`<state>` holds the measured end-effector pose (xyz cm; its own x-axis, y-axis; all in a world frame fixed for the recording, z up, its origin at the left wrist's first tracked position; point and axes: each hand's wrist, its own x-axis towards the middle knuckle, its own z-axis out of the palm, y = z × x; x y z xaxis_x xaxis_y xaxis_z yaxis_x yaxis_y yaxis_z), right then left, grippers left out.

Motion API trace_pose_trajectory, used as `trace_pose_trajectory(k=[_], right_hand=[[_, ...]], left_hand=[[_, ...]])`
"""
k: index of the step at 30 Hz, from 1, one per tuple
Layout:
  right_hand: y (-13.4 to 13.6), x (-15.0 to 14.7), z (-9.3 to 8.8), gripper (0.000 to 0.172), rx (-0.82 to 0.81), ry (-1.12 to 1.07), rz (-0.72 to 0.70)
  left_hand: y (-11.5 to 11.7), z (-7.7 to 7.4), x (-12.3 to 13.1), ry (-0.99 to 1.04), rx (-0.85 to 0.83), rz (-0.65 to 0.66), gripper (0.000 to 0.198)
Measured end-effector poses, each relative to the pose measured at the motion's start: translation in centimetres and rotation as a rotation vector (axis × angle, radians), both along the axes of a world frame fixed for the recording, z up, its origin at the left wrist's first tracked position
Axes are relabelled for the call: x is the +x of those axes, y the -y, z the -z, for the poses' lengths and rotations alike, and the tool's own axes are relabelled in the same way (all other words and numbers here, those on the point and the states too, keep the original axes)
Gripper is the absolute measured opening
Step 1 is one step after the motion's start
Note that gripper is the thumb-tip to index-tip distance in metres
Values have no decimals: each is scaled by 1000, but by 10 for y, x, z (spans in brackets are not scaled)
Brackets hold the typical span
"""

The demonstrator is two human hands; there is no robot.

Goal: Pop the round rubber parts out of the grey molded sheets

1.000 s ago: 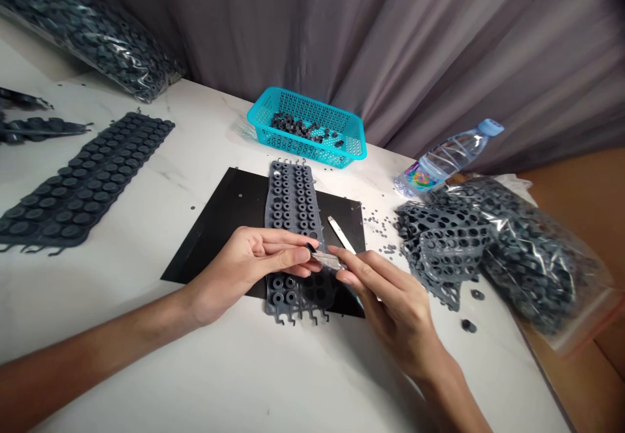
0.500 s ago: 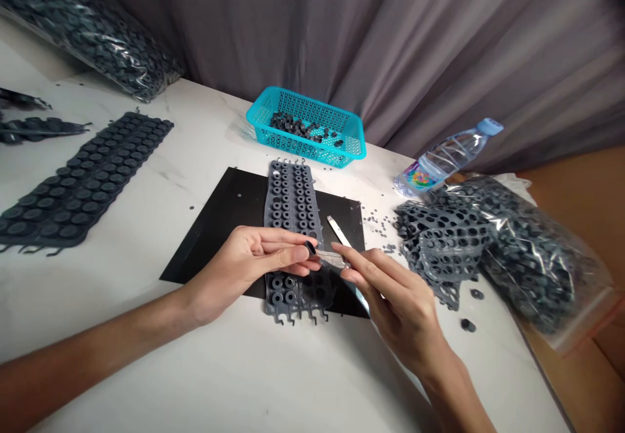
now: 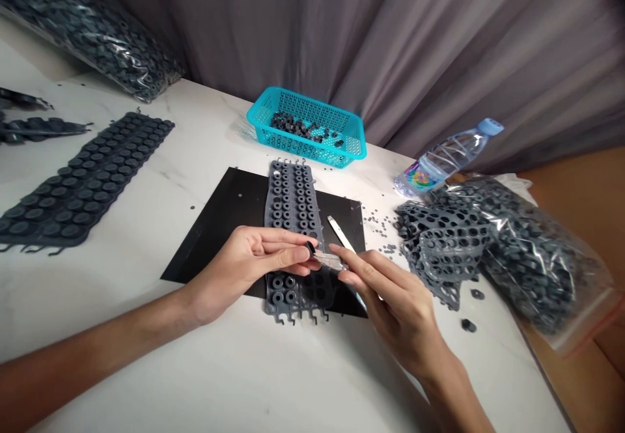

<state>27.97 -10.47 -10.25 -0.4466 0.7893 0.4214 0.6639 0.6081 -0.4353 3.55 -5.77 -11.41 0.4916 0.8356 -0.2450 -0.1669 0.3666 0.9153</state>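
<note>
My left hand (image 3: 266,254) pinches a small black rubber plug (image 3: 311,249) between thumb and fingers. My right hand (image 3: 390,290) is closed on a pair of shiny metal tweezers (image 3: 332,261), whose tips touch or nearly touch the plug; the exact contact is too small to make out. Below both hands lies a dark grey rubber sheet (image 3: 291,189) with rows of hollow round plugs, some spots near its lower right being holes. It rests on a black mat (image 3: 209,231). A slim white-handled tool (image 3: 340,232) lies on the mat, partly behind my right fingers.
At the back stands a turquoise basket (image 3: 361,140) with loose plugs. On the right are a water bottle (image 3: 444,159), perforated rubber scraps (image 3: 439,244) and a filled plastic bag (image 3: 541,264). Another rubber sheet (image 3: 88,185) and a large bag (image 3: 97,36) lie left.
The tweezers have turned slightly at the plug, showing more of their flat side, and my right fingers have shifted a little. My left hand keeps its pinch in the same place.
</note>
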Motion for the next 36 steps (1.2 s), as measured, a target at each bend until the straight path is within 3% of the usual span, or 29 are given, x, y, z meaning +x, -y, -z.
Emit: trace_pose_trajectory(k=[21,28,32,36], right_hand=[[-1,-1,-2,35,38,-40,13],[-12,14,4,29,-29,-59,309],[-22,31,15,36,-129,2,511],[-29,44,26,42,-171,84,598]], left_hand=[[2,0,1,5,-20,12,34],[1,-1,1,-46,16,-15,34],[0,0,0,-94,100,-34,31],[1,3,0,-136,168,-14,33]])
